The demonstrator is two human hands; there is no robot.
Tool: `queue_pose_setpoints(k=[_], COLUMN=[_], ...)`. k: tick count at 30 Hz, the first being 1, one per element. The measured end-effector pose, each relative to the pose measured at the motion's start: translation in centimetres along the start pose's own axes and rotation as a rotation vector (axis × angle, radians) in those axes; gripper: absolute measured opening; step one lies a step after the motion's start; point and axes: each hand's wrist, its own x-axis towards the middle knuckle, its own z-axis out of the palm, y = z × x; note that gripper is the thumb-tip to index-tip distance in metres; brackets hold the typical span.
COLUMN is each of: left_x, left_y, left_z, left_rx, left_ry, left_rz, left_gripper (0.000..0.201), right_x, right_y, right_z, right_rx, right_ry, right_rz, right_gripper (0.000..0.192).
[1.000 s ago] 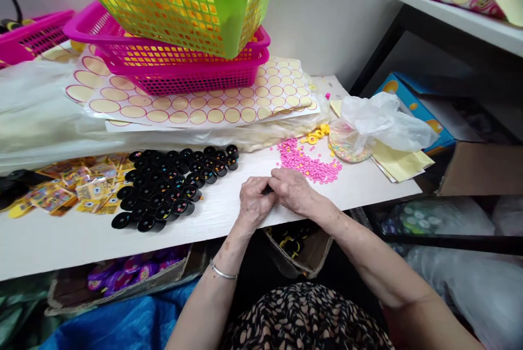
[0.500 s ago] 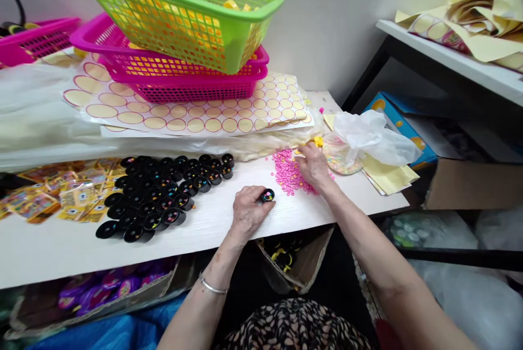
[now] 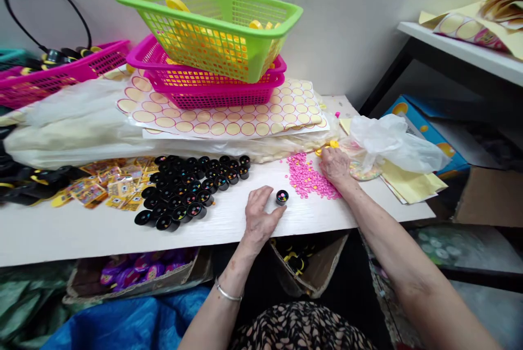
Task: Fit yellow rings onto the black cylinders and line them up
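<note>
A small black cup [image 3: 281, 197] with colourful bits inside stands upright on the white table. Beside it my left hand [image 3: 259, 215] is open, thumb and fingers spread apart around its left side. My right hand [image 3: 335, 165] is at the far right edge of a pile of small pink beads [image 3: 304, 177] that has a few yellow ones mixed in. Its fingers are curled down against yellow plastic pieces [image 3: 334, 144], and the fingertips are hidden. Several more black cups [image 3: 180, 193] with coloured bits stand in a close group to the left.
Stacked green [image 3: 261, 61] and pink baskets [image 3: 220, 97] of yellow parts rest on sticker sheets [image 3: 196, 128] behind. Printed packets [image 3: 122, 189] lie left. A clear plastic bag [image 3: 384, 135] and a blue box [image 3: 408, 121] are at right. An open carton [image 3: 327, 271] sits below the table edge.
My left fingers have let go of the black cup and spread. My right hand has closed in on the yellow pieces. The whole view has turned to the left.
</note>
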Motion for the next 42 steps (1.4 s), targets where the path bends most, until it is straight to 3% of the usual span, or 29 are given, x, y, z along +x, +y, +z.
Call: queue_pose_setpoints(k=[2, 4, 7, 9, 11, 15, 18, 21, 24, 27, 29, 33, 39, 42], left_x=[-1.3, -2.5, -3.2, -2.8, -1.8, 0.1, 0.7, 0.9, 1.0, 1.2, 1.3, 1.7, 2.5, 2.5], left_y=[0.7, 1.5, 3.2, 4.3, 5.3, 6.5, 6.5, 5.9, 5.1, 4.5, 4.3, 4.2, 3.0, 2.2], left_z=[-0.6, -1.1, -1.1, -0.8, -0.4, 0.0, -0.2, -0.8, -1.6, -2.4, -2.7, -2.6, -1.6, -0.9], left_rx=[-0.039, -0.116, -0.337, -0.534, -0.727, -0.961, -0.955, -0.891, -0.830, -0.784, -0.767, -0.760, -0.709, -0.665], left_ry=[0.099, 0.137, 0.090, 0.047, 0.017, -0.061, -0.101, -0.177, -0.299, -0.416, -0.450, -0.422, -0.101, -0.081], left_rz=[-0.029, -0.105, -0.300, -0.477, -0.651, -0.808, -0.841, -0.871, -0.889, -0.860, -0.831, -0.820, -0.829, -0.838], left_gripper=[0.028, 0.018, 0.012, 0.014, 0.021, 0.027, 0.025, 0.023, 0.022, 0.020, 0.019, 0.021, 0.024, 0.027], right_x=[-0.4, -1.0, -2.7, -4.5, -6.5, -9.4, -10.1, -10.3, -10.6, -10.9, -10.9, -10.4, -8.3, -7.6], right_y=[0.2, 0.0, -1.8, -3.7, -5.8, -8.7, -9.3, -9.0, -8.5, -8.3, -8.4, -8.9, -9.7, -10.0], right_z=[-0.4, -1.1, -3.2, -5.0, -6.4, -7.4, -6.9, -6.7, -7.1, -7.7, -7.9, -7.7, -6.1, -5.7], right_rx=[0.093, 0.323, 0.994, 1.520, 1.863, 2.080, 2.068, 1.870, 1.434, 1.050, 0.933, 0.904, 0.834, 0.746], right_ry=[0.064, 0.167, 0.271, 0.149, -0.062, -0.321, -0.329, -0.216, -0.104, -0.130, -0.161, -0.152, -0.039, -0.097], right_rz=[0.046, 0.118, 0.235, 0.319, 0.356, 0.344, 0.372, 0.311, -0.044, -0.401, -0.487, -0.466, -0.270, -0.268], right_gripper=[0.021, 0.018, 0.014, 0.011, 0.014, 0.013, 0.015, 0.028, 0.047, 0.036, 0.026, 0.022, 0.021, 0.020])
